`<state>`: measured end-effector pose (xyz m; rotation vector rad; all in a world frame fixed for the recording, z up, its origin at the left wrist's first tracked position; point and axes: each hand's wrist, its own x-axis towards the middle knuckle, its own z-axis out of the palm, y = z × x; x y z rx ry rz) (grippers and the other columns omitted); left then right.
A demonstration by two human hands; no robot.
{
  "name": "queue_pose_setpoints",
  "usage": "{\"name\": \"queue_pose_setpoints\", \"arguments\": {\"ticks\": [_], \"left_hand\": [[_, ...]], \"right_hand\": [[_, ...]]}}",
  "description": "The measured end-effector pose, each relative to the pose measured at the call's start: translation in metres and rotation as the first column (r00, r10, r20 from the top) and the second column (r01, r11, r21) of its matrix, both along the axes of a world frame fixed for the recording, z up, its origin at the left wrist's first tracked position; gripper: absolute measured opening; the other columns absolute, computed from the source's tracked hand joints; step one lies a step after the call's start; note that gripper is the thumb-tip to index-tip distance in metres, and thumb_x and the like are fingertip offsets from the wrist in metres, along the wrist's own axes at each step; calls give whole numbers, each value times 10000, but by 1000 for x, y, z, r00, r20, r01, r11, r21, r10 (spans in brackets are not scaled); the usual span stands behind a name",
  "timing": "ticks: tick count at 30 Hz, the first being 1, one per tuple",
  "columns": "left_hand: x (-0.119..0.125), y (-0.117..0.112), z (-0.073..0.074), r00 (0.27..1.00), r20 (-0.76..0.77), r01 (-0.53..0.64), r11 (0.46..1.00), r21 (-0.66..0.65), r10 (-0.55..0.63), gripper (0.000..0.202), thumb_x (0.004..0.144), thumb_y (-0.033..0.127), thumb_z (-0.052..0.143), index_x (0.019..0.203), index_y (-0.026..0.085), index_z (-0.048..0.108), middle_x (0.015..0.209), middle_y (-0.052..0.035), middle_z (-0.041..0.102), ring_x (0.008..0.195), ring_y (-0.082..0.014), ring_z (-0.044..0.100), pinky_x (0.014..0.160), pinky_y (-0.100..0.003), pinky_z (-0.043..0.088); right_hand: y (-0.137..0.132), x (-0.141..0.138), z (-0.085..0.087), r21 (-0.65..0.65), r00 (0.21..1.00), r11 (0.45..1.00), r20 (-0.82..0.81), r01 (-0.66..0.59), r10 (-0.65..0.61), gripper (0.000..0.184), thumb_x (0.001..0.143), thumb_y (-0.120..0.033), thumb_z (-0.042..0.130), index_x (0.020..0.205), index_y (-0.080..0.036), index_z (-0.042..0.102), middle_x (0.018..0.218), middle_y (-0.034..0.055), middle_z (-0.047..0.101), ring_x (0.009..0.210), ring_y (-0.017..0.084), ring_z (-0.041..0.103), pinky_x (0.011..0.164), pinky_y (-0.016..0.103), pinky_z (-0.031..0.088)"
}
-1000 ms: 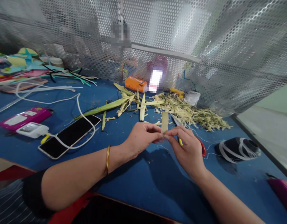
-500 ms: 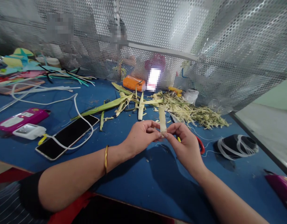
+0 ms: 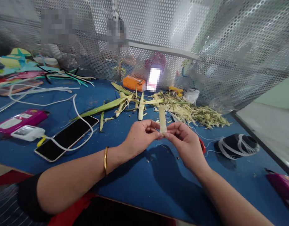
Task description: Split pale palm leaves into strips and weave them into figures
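Note:
Between my two hands stands a pale, flat strip of corn husk [image 3: 163, 119], upright above the table. My left hand [image 3: 143, 135] is closed, pinching the strip's lower end from the left with thumb and fingers. From the right, my right hand [image 3: 184, 138] pinches the same lower end, its thumb almost touching the left thumb. Red-handled scissors [image 3: 202, 146] are mostly hidden behind my right hand. Just beyond the strip lie green and pale husk pieces [image 3: 141, 108] and a heap of shredded plant scraps [image 3: 193, 111].
On the left a phone [image 3: 66, 138] lies under a white cable, beside a purple device [image 3: 22, 121]. A spool of thread [image 3: 237, 146] lies right. At the back are an orange packet [image 3: 134, 83], a lit phone screen [image 3: 154, 78] and a perforated metal screen [image 3: 163, 25].
The strip leans slightly differently, and both hands keep their pinch at its lower end. My right hand now covers the yellow part of the scissors. The view has shifted slightly.

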<state>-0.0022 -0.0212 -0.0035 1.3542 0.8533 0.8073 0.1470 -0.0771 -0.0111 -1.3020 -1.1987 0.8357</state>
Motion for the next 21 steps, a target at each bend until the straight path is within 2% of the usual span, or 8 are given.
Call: {"name": "queue_pose_setpoints", "arguments": {"ticks": [4,8,11,14,16,19,21], "left_hand": [[0,1,-1,999,-17,31,1000,3,-31,128,704,132,703,820,132,649,711,-25,701,719,-153,680,738,-290,531],[0,1,-1,999,-17,45,999,10,-45,87,705,193,731,739,132,678,689,-6,669,661,-117,622,686,-256,503],[0,1,1,999,16,34,998,-58,-33,74,700,163,734,699,132,667,644,14,643,619,-92,586,667,-239,487],[1,2,4,997,79,18,984,-175,-4,73,703,127,725,692,128,653,618,19,627,605,-88,584,675,-248,494],[0,2,5,993,119,12,965,-261,20,92,695,117,731,690,127,640,610,21,618,596,-92,590,678,-263,500],[-1,4,5,988,152,24,940,-340,30,123,682,136,751,678,129,628,616,15,616,592,-95,591,680,-272,497],[-2,4,5,987,158,50,928,-369,9,129,687,167,753,668,133,629,618,5,621,592,-94,584,682,-270,489]], "right_hand": [[0,1,1,11,1000,1000,12,15,-16,180,744,-277,705,801,-205,550,697,-17,617,640,146,612,628,300,490],[0,1,-3,48,997,998,60,39,-42,176,752,-241,689,763,-214,516,684,-28,576,631,133,563,589,281,450],[0,2,-6,77,989,996,136,43,-54,178,781,-232,669,749,-218,494,683,-30,553,637,133,544,581,275,432],[-1,4,-5,139,959,990,279,8,-47,102,834,-220,628,792,-214,535,711,-22,574,656,133,550,606,276,439],[-2,7,-3,212,909,977,413,-35,-58,46,859,-203,610,861,-218,567,773,-7,614,720,145,580,668,292,455],[-2,11,1,335,771,934,625,-125,-121,95,872,-183,613,951,-233,598,894,24,642,846,175,603,759,332,454],[-3,13,1,386,683,901,714,-198,-155,114,881,-176,606,971,-243,624,924,41,629,869,187,597,757,345,452]]}}
